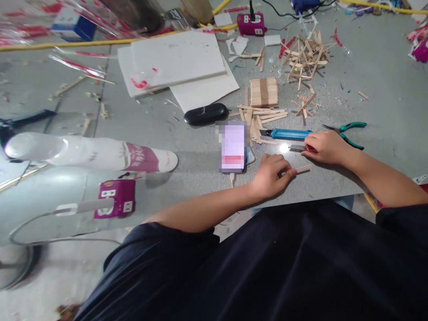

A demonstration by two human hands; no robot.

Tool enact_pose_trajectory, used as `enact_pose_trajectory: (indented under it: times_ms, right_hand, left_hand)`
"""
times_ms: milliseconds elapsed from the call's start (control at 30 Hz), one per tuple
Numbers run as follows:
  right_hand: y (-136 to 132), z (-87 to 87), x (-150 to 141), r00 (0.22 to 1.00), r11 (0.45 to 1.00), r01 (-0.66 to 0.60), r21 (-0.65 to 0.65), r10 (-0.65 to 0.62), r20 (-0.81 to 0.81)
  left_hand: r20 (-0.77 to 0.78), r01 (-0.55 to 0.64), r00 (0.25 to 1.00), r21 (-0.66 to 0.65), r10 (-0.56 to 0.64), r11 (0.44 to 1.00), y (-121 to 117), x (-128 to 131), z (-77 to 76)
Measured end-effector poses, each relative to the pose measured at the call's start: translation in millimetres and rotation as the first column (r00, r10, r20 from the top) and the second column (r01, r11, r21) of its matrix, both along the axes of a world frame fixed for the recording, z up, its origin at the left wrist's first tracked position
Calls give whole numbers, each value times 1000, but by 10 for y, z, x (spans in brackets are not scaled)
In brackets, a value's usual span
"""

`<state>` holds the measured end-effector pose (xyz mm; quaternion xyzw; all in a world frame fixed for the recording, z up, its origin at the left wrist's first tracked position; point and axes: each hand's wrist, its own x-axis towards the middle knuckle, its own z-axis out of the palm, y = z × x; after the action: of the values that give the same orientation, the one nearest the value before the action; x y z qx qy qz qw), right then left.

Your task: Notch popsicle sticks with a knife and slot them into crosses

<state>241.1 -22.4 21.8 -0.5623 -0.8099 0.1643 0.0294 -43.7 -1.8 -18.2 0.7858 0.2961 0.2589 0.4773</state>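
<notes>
My left hand [271,177] is closed near the table's front edge, pinching a wooden craft stick [304,168] whose free end points right. A little farther right, my right hand [329,147] is wrapped round a small red-handled knife [311,148], its grey blade pointing left; the fingers hide most of the handle. Just beyond that hand lies a blue utility knife [290,134]. Green-handled pliers [347,131] rest behind the right wrist. Loose craft sticks [269,117] and a banded bundle of sticks [264,92] lie farther back.
A phone [233,147] with a cable lies left of my left hand, with a black case [206,114] behind it. White foam boards [177,58] lie at the back. A white bottle [93,151] and purple power socket [115,198] are leftward. A stick pile [307,55] sits back right.
</notes>
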Motion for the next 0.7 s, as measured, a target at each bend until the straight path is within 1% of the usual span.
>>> enact_pose_trajectory:
  times_ms: [67, 133, 200, 267, 400, 467, 533, 600, 633, 667, 700]
  right_hand:
    - [25, -5, 16, 1000, 1000, 19, -8, -19, -10]
    - [40, -11, 38, 995, 997, 67, -26, -69, -71]
    - [46, -24, 57, 971, 990, 134, -51, -141, -192]
    - [44, -38, 62, 923, 981, 182, -69, -194, -333]
    - [0, -66, 6, 831, 980, 197, -12, -173, -528]
    - [-47, -103, -51, 786, 970, 241, 17, -184, -590]
    - [-105, -174, -115, 724, 957, 290, 11, -213, -656]
    - [-164, -265, -173, 670, 954, 300, -2, -212, -711]
    - [-190, -306, -195, 656, 956, 293, 4, -198, -729]
    - [-213, -337, -211, 657, 959, 284, 21, -178, -733]
    - [-230, -354, -221, 675, 961, 273, 43, -160, -720]
  left_hand:
    - [36, -7, 999, -52, 8, 999, -3, -3, -16]
    - [82, -11, 996, -129, 22, 992, -5, -7, -42]
    - [140, -5, 990, -216, 36, 976, -6, 1, -73]
    - [202, 11, 978, -303, 53, 953, 0, 20, -101]
    - [306, 25, 944, -440, 123, 898, 43, 54, -128]
    - [344, 18, 923, -482, 171, 876, 73, 58, -124]
    - [372, 8, 903, -514, 214, 858, 90, 60, -113]
    - [391, 5, 887, -538, 245, 843, 83, 68, -97]
    - [403, 7, 879, -548, 256, 836, 69, 76, -89]
    - [415, 9, 869, -558, 270, 830, 50, 84, -82]
    - [429, 6, 856, -566, 288, 825, 27, 91, -78]
